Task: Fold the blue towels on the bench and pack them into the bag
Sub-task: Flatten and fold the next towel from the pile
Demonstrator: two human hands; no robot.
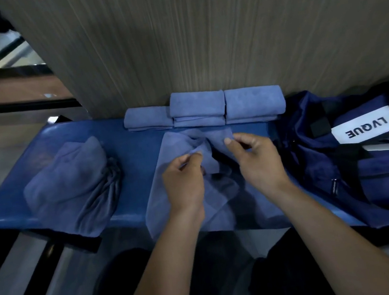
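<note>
Both hands, left (183,182) and right (258,160), each hold a pinching grip on the loose towel (185,146) mid-surface (136,141), its front edge hidden behind the forearms, the bag (345,174) cut off at right.

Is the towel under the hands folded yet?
Not yet. The towel lies spread and rumpled, hanging over the bench edge, pinched by left hand and right hand.

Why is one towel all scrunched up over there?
The crumpled towel on the bench's left end is bunched and hangs over the front edge, not yet folded. The folded towels sit neatly by the wall. Nothing looks damaged.
</note>
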